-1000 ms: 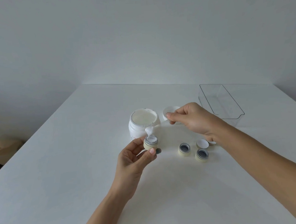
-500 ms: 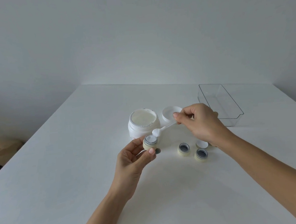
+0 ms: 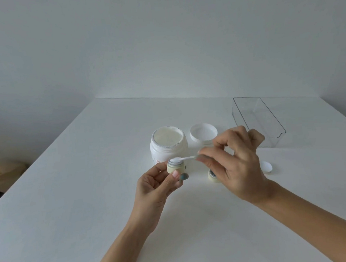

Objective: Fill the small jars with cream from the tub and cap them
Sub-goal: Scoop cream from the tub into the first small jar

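A: where's the small jar (image 3: 175,165) at?
B: pinched in the left hand (image 3: 157,185), just in front of the tub (image 3: 168,146). Spatula (image 3: 187,158) is gripped by the right hand (image 3: 234,163), tip laid on the jar's mouth.

left hand (image 3: 155,185) pinching a small cream-coloured jar (image 3: 176,165) above the white surface (image 3: 80,188); right hand (image 3: 234,163) pinching a white spatula (image 3: 187,158), tip laid on the jar's mouth. behind, open tub (image 3: 168,144), its lid (image 3: 203,133), clear tray (image 3: 258,120).
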{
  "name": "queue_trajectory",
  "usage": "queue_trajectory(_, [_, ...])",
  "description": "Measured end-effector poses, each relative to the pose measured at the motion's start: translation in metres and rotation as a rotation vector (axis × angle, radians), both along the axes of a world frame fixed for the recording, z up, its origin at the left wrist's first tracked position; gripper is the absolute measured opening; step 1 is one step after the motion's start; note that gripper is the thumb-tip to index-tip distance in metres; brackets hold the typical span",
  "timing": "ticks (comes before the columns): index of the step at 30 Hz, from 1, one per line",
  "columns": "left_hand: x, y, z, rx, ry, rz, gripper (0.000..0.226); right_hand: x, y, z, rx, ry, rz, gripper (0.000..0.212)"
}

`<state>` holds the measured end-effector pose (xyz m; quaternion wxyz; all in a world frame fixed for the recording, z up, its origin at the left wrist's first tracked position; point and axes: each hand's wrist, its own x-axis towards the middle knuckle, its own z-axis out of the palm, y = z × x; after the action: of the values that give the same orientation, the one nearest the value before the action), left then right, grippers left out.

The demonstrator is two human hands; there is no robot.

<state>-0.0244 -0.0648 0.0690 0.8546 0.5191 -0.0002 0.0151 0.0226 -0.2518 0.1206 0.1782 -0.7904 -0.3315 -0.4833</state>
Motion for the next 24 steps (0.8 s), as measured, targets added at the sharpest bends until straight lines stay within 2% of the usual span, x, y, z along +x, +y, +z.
queue_trajectory(4, [0.0,0.0,0.0,-0.017,0.005,0.001,0.027,-0.004,-0.004,-0.005,-0.054,-0.108,0.02,0.02])
queue_trajectory(15, [0.001,0.001,-0.004,-0.014,-0.007,-0.01,0.03,-0.01,-0.017,-0.004,0.019,-0.093,0.018,0.029])
queue_trajectory(18, [0.002,0.002,-0.004,0.0,-0.021,-0.018,0.032,-0.008,-0.018,0.002,0.156,0.038,-0.028,0.028])
queue_trajectory(24, [0.002,0.002,-0.007,0.104,-0.059,-0.035,0.041,-0.004,-0.006,0.015,0.319,0.6,-0.046,0.02])
